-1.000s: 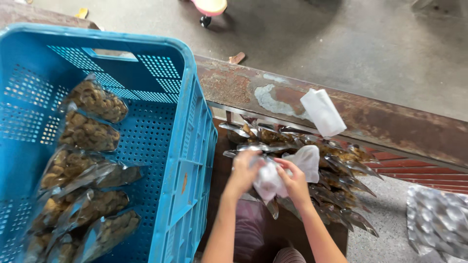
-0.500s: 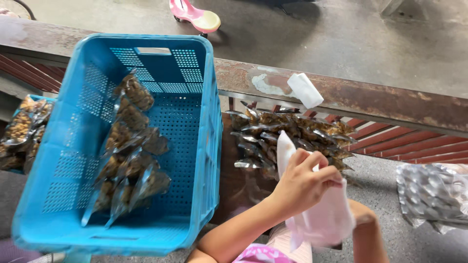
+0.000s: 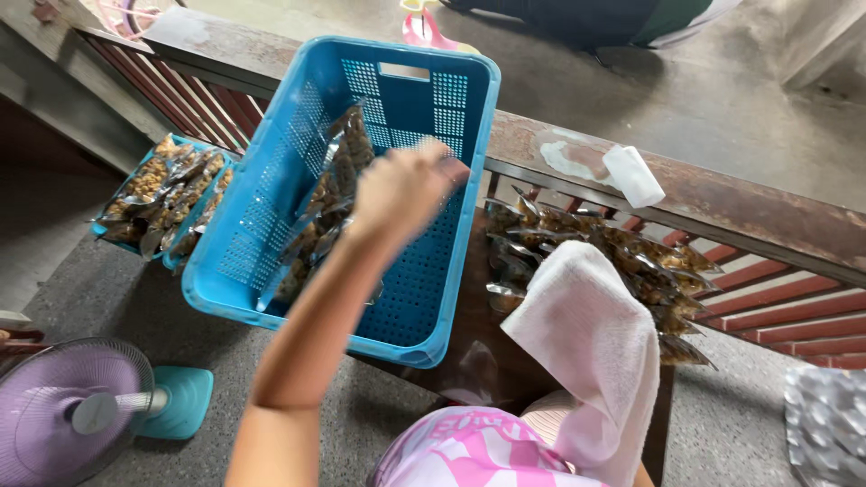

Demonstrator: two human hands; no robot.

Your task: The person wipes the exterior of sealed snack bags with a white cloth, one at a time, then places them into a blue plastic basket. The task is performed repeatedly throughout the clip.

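My left hand (image 3: 410, 185) reaches out over the blue crate (image 3: 271, 203), knuckles up and fingers curled, with what looks like the edge of a clear packet (image 3: 454, 171) at its fingertips; the hand is blurred, so I cannot tell whether it really grips that packet or is just above the ones below. My right hand is out of sight under the pink towel (image 3: 591, 347) draped near me on the right, so I cannot tell its state. Inside the crate a row of packets (image 3: 329, 194) lies in an overlapping line from the far end to the near left, each a clear bag filled with brown, lumpy pieces. To the right of the crate, a loose pile (image 3: 595, 261) of the same bags sits on the dark table, and to the left a small tray (image 3: 167, 194) holds more. I judge these bags as light, soft and slippery, the film crinkling and sliding under the fingers, and the contents likely brittle. I judge the flat sealed end is the best place to pinch, rather than squeezing the filled belly. A white block (image 3: 633, 175) rests on the rusty rail (image 3: 767, 207) beyond the pile.
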